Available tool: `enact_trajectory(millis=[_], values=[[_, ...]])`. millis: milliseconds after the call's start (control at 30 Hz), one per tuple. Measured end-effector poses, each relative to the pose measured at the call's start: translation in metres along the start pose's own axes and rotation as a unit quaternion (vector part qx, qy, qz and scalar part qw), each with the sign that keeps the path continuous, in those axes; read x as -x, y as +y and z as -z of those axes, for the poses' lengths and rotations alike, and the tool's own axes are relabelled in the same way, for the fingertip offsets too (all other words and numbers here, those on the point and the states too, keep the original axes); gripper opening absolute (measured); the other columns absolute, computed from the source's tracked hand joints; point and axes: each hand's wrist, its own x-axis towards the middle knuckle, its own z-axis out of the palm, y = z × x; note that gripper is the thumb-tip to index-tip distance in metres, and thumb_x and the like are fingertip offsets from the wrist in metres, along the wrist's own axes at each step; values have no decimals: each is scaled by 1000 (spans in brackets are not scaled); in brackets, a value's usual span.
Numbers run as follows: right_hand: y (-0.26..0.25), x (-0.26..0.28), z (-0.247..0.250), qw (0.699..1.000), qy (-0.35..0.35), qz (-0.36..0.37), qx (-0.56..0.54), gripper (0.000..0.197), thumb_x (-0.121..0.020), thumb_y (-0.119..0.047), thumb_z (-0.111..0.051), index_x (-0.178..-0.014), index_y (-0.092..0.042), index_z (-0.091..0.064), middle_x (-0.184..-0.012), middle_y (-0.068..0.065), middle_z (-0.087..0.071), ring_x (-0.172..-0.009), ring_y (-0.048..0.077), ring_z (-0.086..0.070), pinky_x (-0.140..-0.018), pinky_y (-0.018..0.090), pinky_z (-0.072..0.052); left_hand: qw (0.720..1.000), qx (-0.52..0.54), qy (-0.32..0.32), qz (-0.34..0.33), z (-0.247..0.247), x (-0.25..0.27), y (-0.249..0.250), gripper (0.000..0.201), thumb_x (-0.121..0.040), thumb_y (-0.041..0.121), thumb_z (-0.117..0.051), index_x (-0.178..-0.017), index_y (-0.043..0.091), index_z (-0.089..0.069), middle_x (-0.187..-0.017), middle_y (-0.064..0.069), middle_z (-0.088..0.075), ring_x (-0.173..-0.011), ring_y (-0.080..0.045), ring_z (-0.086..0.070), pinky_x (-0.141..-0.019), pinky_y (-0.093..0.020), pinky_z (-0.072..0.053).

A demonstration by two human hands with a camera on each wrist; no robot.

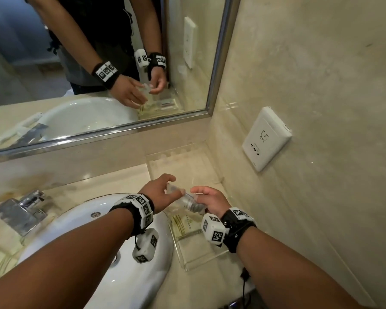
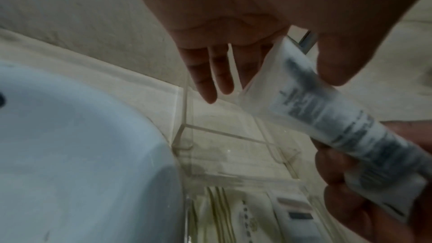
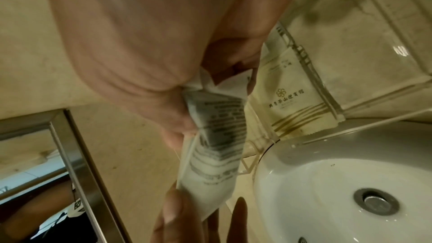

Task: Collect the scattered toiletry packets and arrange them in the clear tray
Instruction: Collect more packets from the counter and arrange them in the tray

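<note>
Right hand (image 1: 211,200) curled round one end of a clear printed toiletry packet (image 1: 188,200), held above the clear tray (image 1: 201,260) on the bench (image 1: 112,181) beside the white basin (image 1: 129,284). Left hand (image 1: 159,192) at the packet's other end, fingers (image 2: 211,73) straight and loose, thumb touching the film. Already lying in the tray: a cream sachet with gold stripes (image 3: 295,99). Best lowered flat, printed face up, alongside the sachet rather than across it, and let go only once fully inside the walls.

The clear tray (image 1: 201,262) seems open above, hemmed by basin (image 1: 129,273) and wall (image 1: 310,197).
</note>
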Motion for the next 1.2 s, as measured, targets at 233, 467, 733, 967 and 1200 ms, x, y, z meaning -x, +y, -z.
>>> enact_trajectory(millis=[233,467,733,967,1200], values=[[15,28,3,999,19,-8,-41,25,-96,-28,-62,-108,-7,-69,-88,12,-71,-76,24,-70,-51,25,-48,989,146,-4,-28,-13,13,18,27,-86,42,-71,-83,18,-61,-73,-5,-69,-65,-26,-68,-66,-47,-60],[30,44,16,998,42,23,27,9,-89,-14,-69,-96,-12,-75,-79,9,-70,-67,19,-65,-55,26,-50,977,213,8,-7,-27,14,24,23,-86,36,-73,-84,13,-70,-77,-14,-72,-62,-19,-64,-64,-44,-59],[49,50,38,979,100,51,172,14,-78,-32,-79,-82,-19,-74,-70,-6,-69,-63,11,-60,-62,30,-52,984,178,-27,-10,-48,12,29,21,-95,28,-61,-84,13,-72,-73,-7,-69,-63,-18,-63,-62,-35,-58],[63,60,33,894,107,80,427,64,-76,-47,-71,-131,-50,-38,-97,-14,-65,-75,5,-63,-61,24,-46,989,133,-67,-13,-77,-1,32,27,-95,31,-62,-73,17,-68,-61,-3,-66,-55,-20,-61,-60,-42,-58],[84,57,49,826,213,85,514,22,-86,-40,-58,-105,-34,-48,-88,-10,-62,-82,21,-62,-82,35,-47,991,67,-107,-40,-108,-13,51,27,-98,32,-55,-83,16,-70,-72,-6,-73,-56,-19,-64,-65,-37,-58]])
